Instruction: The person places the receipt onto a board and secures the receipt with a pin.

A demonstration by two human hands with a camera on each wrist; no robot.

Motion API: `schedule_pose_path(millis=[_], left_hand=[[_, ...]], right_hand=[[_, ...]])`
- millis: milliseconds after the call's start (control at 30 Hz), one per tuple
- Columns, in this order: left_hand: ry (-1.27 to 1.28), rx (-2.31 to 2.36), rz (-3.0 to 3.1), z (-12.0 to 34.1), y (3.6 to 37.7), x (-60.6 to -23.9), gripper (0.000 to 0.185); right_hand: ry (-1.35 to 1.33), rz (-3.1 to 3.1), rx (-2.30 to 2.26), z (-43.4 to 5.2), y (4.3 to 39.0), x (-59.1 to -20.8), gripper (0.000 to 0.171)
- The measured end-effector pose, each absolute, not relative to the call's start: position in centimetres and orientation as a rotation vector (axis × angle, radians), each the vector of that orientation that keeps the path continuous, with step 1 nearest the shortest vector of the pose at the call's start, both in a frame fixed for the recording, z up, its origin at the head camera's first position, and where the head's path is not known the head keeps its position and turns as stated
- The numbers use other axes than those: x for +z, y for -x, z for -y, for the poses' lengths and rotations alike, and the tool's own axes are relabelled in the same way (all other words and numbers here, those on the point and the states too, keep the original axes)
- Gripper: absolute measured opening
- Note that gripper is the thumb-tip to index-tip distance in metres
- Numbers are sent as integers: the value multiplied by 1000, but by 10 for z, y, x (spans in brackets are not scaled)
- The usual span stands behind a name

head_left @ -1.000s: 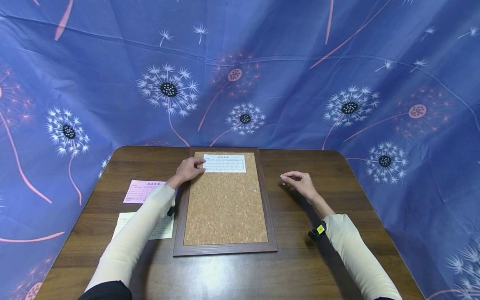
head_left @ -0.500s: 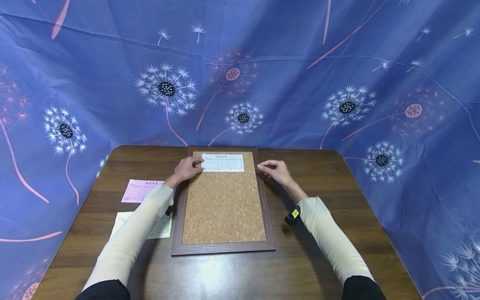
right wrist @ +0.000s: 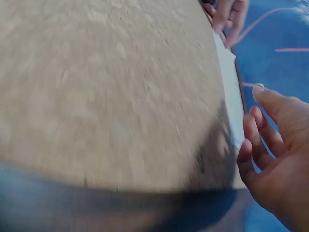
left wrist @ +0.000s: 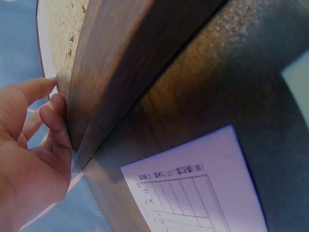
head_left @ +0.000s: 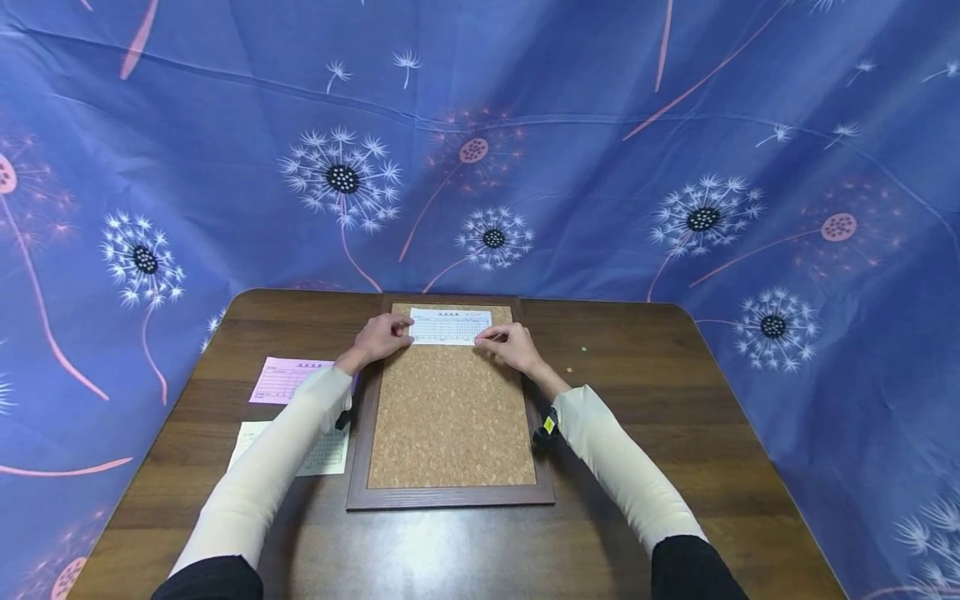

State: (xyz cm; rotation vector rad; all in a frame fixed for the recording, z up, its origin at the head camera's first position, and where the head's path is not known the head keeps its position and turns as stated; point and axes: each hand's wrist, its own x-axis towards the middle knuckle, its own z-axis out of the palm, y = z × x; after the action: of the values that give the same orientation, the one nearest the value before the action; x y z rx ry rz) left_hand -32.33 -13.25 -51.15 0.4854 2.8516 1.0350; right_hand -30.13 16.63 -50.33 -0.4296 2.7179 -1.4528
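Note:
A white printed form lies across the top of a framed cork board. My left hand holds it at its left edge, thumb and fingers at the corners. At the form's lower right corner is my right hand, its thumb and fingertips drawn together. Earlier frames show a small pale thumbtack pinched there; now it is too small to make out. In the right wrist view the form appears at a steep slant, with the right fingertips close to its end.
A pink printed form and a pale yellow-green one lie left of the board, partly behind the left sleeve. Two tiny dots, one green and one orange, lie right of it. A blue dandelion-print cloth hangs behind the table.
My right hand has moved left from over the table to the form's lower right corner, carrying the small thumbtack. My left hand stays at the form's left edge.

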Motion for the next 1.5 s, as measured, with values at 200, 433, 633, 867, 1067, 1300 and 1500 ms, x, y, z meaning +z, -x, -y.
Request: schedule_pose_path(millis=[200,433,633,867,1067,1300,1500], left_hand=[[-482,1023,-2846,128,319,-510,41],[-474,1027,-2845,125,319,-512,41],[-482,1028,-2849,125,320,-512,40],[-486,1018,-2864,128,323,-512,39],[-457,1003,-2871,130,324,-513,40],[-463,1001,-2866,131,324,-512,39],[-466,1007,-2869,131,323,-511,39]], right_hand=[[501,-2837,-1378,-144,303,-514,12],[488,-2960,-1230,-131,302,-521,10],[551,-3006,-1117,-130,305,-522,8],[613,-2928,-1132,-133,310,-520,8],[604,-2905,-1107,-129,311,-518,11],[586,-2899,-1106,-126,309,-517,13],[568,-2881,-1103,-124,307,-515,15]])
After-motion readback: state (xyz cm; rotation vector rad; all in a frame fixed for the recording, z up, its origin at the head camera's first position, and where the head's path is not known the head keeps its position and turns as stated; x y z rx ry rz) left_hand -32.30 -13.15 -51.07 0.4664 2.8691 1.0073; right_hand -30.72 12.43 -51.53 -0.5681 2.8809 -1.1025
